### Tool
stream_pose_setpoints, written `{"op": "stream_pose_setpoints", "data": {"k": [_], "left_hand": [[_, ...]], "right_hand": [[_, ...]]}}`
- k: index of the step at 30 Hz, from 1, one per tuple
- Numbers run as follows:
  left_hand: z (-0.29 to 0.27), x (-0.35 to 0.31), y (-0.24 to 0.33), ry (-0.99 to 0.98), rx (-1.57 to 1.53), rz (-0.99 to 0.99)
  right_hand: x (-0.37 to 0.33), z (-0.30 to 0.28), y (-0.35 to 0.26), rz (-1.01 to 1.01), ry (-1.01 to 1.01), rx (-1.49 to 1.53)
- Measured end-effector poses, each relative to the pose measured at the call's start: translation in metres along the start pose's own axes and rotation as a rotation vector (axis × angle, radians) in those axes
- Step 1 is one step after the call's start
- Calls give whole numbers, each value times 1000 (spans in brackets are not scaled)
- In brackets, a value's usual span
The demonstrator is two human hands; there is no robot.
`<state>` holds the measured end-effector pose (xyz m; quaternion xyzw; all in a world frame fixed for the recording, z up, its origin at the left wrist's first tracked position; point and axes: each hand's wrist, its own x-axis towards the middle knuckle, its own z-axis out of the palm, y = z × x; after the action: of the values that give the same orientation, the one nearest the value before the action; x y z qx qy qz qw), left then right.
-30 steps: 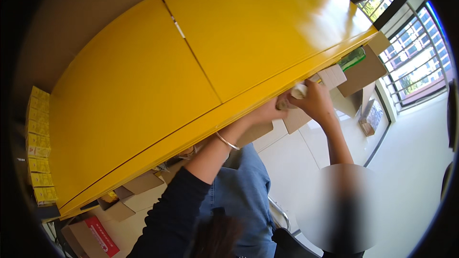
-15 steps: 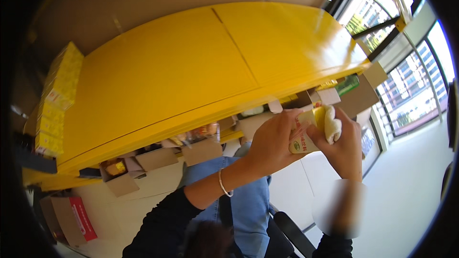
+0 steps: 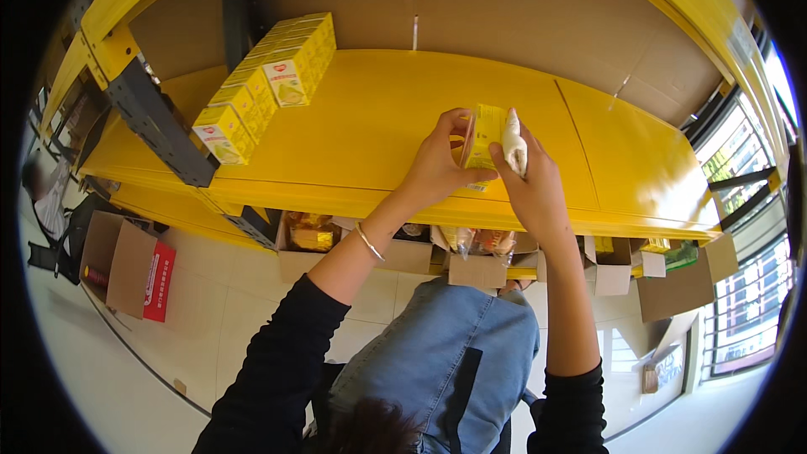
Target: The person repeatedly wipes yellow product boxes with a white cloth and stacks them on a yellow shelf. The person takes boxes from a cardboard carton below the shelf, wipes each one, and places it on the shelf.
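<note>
A small yellow drink carton (image 3: 485,136) is held up over the front part of the yellow shelf (image 3: 378,130). My left hand (image 3: 437,164) grips it from the left, fingers curled behind and thumb along the bottom. In my right hand (image 3: 538,185) a folded white cloth (image 3: 514,150) is pinched between thumb and fingers, against or close to the carton's right side. That thumb reaches toward the carton's face. Similar yellow cartons (image 3: 288,82) stand packed in rows at the shelf's left end.
A dark upright post (image 3: 160,122) rises at the shelf's left front. Below, open cardboard boxes (image 3: 477,271) hold packaged goods. On the floor at left stands a cardboard box with a red panel (image 3: 160,282). Windows (image 3: 744,286) are on the right.
My view has swung left, bringing the carton rows more fully into sight. Both hands have carried the carton from beyond the shelf's front edge to over its surface, and it has turned.
</note>
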<state>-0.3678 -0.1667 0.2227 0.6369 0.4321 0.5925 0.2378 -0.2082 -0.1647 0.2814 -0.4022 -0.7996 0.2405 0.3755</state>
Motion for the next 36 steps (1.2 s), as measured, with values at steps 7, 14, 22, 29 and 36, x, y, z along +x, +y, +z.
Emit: {"op": "stream_pose_setpoints", "data": {"k": [7, 14, 22, 29, 36], "left_hand": [[-11, -3, -7, -88, -271, -166], [-9, -4, -12, -107, -111, 54], [-6, -6, 4, -5, -100, -106], [-8, -7, -18, 9, -117, 25], [-10, -8, -3, -2, -323, -81]], "right_hand": [[30, -3, -1, -287, 369, -116], [8, 20, -17, -590, 65, -252], [34, 17, 6, -517, 48, -152], [15, 54, 21, -82, 249, 410], [0, 48, 35, 92, -51, 239]]}}
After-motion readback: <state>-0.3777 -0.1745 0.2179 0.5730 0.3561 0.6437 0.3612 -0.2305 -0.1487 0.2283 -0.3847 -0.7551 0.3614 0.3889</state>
